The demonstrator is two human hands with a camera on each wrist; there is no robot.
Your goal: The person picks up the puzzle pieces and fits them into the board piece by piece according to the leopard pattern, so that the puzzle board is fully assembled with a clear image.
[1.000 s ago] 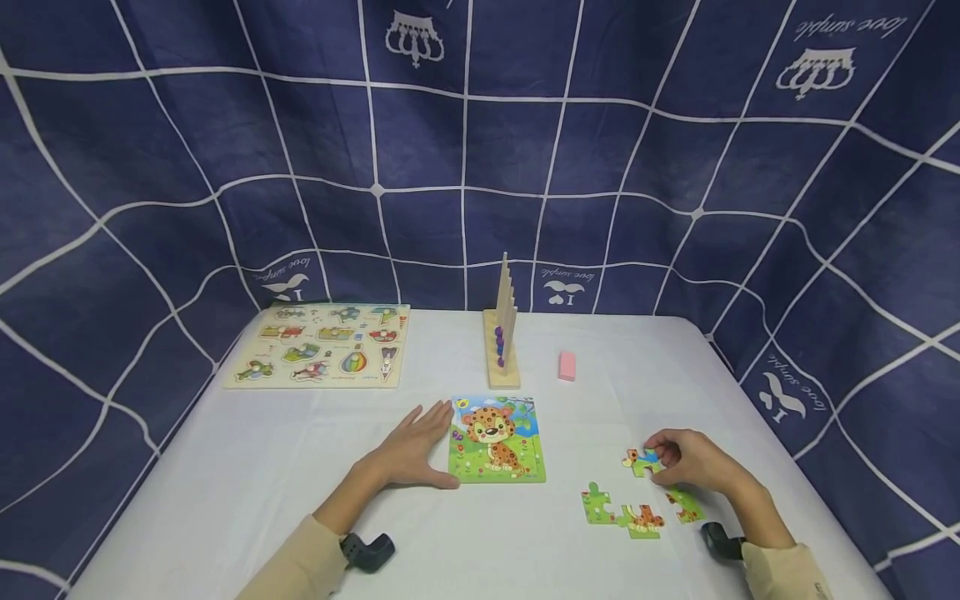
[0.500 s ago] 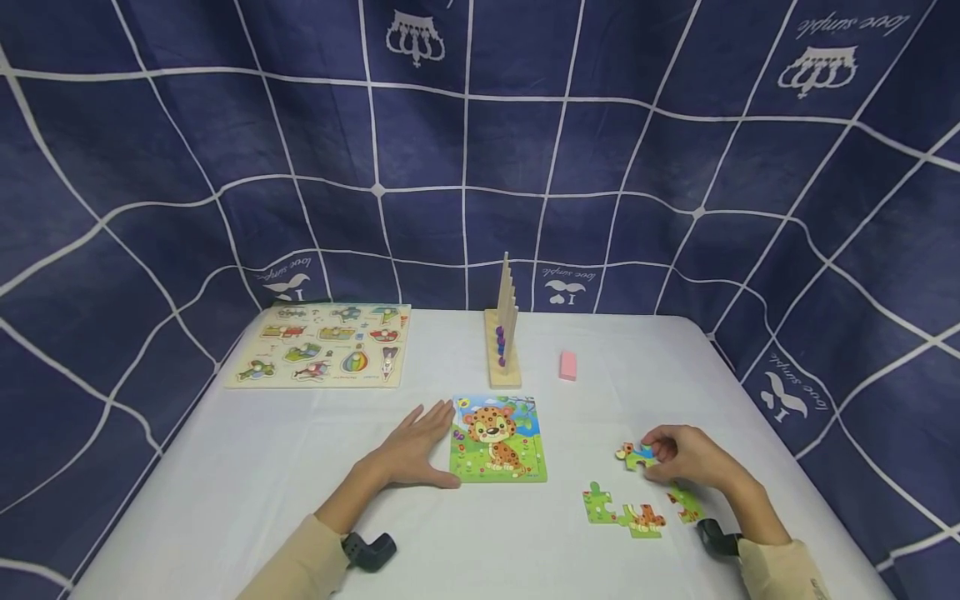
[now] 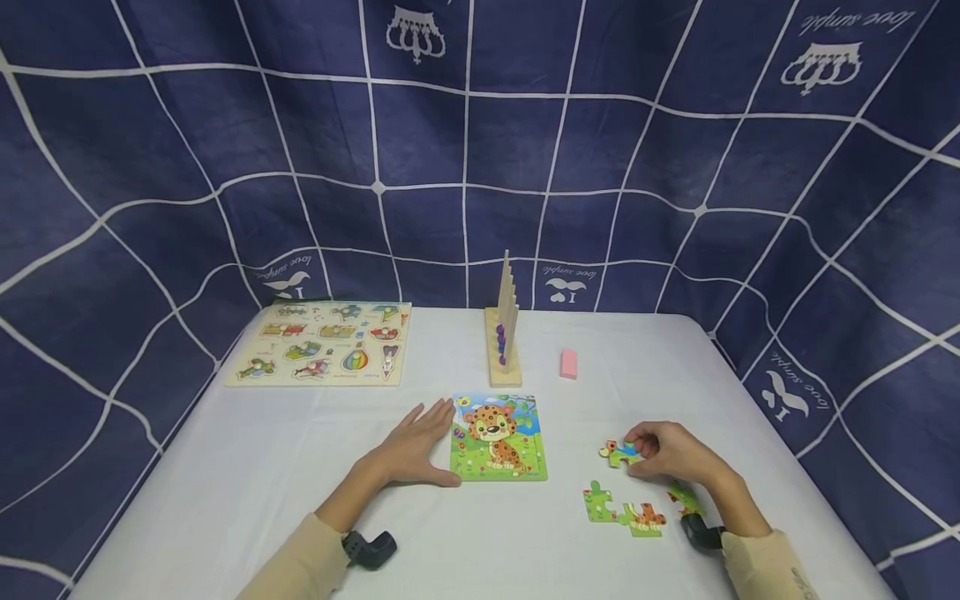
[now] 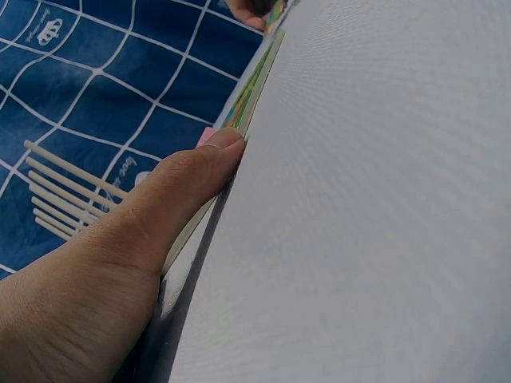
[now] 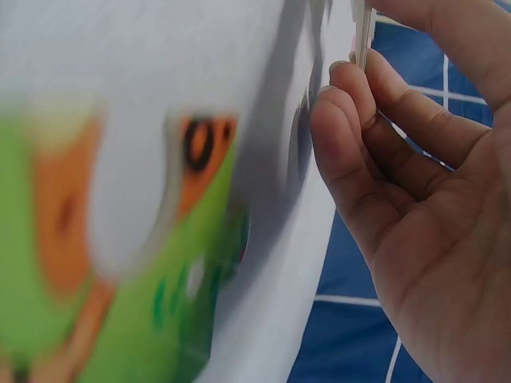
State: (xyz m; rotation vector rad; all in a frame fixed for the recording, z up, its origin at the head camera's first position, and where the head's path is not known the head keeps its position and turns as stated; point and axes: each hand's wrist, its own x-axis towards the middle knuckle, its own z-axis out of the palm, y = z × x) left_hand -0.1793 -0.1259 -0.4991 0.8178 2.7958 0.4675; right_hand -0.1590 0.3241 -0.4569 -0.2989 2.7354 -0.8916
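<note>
A square leopard-cub picture board lies flat at the middle of the table. My left hand rests along its left side with spread fingers, the thumb tip touching the near left corner. In the left wrist view the thumb lies straight along the board's edge. My right hand pinches an orange, blue and green jigsaw piece between thumb and fingers; the right wrist view shows that piece edge-on. Nearby lie a green jigsaw piece, a leopard-body piece and another green piece, partly hidden by the right wrist.
A wooden peg stand with purple and blue beads stands behind the picture board. Right of it lies a pink block. At the back left is a vehicle peg puzzle. Blue checked cloth hangs around the white table.
My right hand has moved left with the pinched jigsaw piece, toward the picture board. My left hand stays in place beside the board.
</note>
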